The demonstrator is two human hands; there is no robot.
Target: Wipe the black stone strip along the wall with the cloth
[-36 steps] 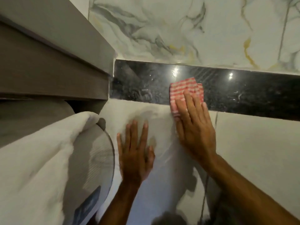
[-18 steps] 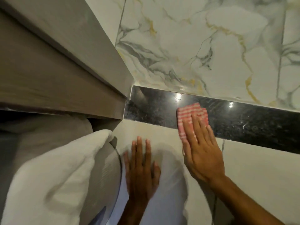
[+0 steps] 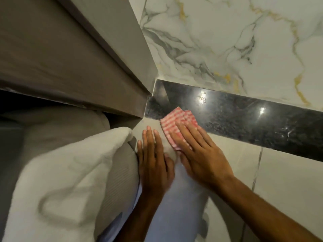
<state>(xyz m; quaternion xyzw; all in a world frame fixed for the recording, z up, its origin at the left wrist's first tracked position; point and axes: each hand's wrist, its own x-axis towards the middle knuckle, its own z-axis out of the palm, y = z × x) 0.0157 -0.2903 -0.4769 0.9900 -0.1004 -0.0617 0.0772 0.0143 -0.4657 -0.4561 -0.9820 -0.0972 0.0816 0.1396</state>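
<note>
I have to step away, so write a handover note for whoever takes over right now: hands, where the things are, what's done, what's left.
Right hand: flat, fingers pressing the folded red-and-white checked cloth against the wall.
Left hand: open, empty, flat on the pale wall tile beside the white pillow.
Cloth sits at the lower edge of the glossy black stone strip, near its left end by the grey wooden panel.
Done: cannot tell how much is wiped.
Left: probably the corner patch, then a pass rightward along the strip.
</note>
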